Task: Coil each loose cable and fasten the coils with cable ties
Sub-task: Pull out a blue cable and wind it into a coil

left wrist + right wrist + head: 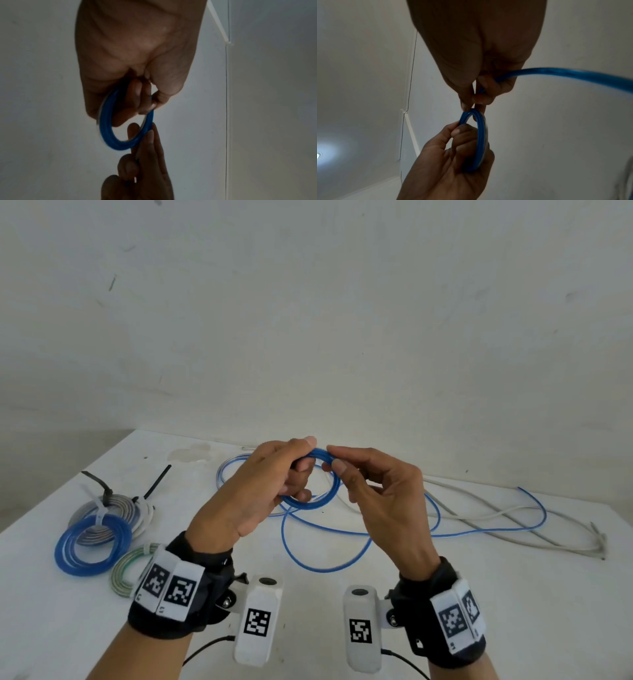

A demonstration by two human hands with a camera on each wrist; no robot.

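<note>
White table (445,628) under a bare wall carries our tied coils (94,542). Above it, our left hand (260,491) clamps the small blue cable coil (320,494), fingers curled through it. Our right hand (380,494) pinches the strand at its top.

A: Any writing to call out here?

B: No words, no brand names, no readable numbers anywhere. The only signs are black-and-white square code markers: on the left wristband (168,589), the right wristband (457,619), and one on each white wrist camera housing (257,623) (360,630).

A: And the tiny marks on the wristband tags?

B: Too small to read.
</note>
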